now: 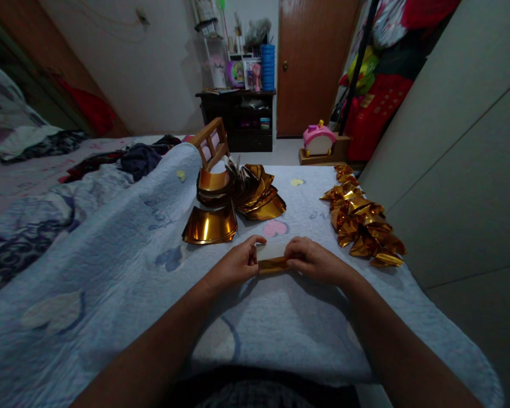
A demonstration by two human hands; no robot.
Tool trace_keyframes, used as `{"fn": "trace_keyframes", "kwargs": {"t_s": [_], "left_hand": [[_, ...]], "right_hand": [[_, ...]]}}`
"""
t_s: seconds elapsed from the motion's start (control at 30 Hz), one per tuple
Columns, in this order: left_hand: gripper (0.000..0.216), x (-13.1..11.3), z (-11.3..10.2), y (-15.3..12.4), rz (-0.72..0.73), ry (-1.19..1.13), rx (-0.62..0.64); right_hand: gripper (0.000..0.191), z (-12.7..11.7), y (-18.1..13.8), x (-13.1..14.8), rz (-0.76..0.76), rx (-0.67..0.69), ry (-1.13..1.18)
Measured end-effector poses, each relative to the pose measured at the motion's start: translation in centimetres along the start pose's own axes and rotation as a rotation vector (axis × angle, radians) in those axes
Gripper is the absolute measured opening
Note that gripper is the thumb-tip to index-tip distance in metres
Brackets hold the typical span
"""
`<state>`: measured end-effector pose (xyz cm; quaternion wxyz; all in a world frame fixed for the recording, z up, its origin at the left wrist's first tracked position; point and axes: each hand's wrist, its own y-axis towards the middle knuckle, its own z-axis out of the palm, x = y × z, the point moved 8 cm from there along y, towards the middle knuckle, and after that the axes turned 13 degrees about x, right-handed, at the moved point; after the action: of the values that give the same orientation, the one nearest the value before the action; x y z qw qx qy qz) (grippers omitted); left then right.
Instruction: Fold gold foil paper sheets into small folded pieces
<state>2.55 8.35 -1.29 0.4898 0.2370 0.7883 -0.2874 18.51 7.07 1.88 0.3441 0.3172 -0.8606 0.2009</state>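
A small sheet of gold paper (272, 258), white on its upper face and gold along its folded near edge, lies on the light blue quilt (123, 266) in front of me. My left hand (238, 263) pinches its left end with fingers closed. My right hand (312, 259) pinches its right end the same way. A stack of curved unfolded gold sheets (233, 204) sits just beyond the hands. A heap of folded gold pieces (363, 221) lies to the right.
A wooden chair back (210, 141) rises behind the gold stack. Dark clothes (140, 158) lie on the bed at left. A pale cabinet wall (459, 170) stands close on the right. A dark shelf unit (242, 116), a brown door (310, 62) and a pink toy (318, 139) are at the back.
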Motion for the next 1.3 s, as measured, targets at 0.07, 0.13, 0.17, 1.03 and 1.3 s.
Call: {"fn": "trace_keyframes", "kwargs": {"t_s": [0.07, 0.13, 0.17, 1.03, 1.3], "left_hand": [[0.049, -0.1, 0.0, -0.1, 0.002, -0.007, 0.006], [0.046, -0.2, 0.0, -0.1, -0.010, -0.005, -0.002], [0.048, -0.3, 0.0, -0.2, -0.021, 0.011, -0.013], [0.046, -2.4, 0.0, -0.8, 0.166, 0.162, -0.079], [0.033, -2.3, -0.8, -1.1, 0.171, -0.074, -0.120]], "right_hand": [[0.012, 0.0, 0.0, 0.1, -0.002, 0.004, -0.009], [0.012, 0.0, 0.0, 0.1, -0.003, 0.008, -0.020], [0.012, 0.1, 0.1, 0.0, 0.002, 0.005, -0.031], [0.013, -0.5, -0.3, -0.4, 0.007, -0.125, -0.032], [0.020, -1.6, -0.7, 1.4, -0.213, -0.244, 0.073]]}}
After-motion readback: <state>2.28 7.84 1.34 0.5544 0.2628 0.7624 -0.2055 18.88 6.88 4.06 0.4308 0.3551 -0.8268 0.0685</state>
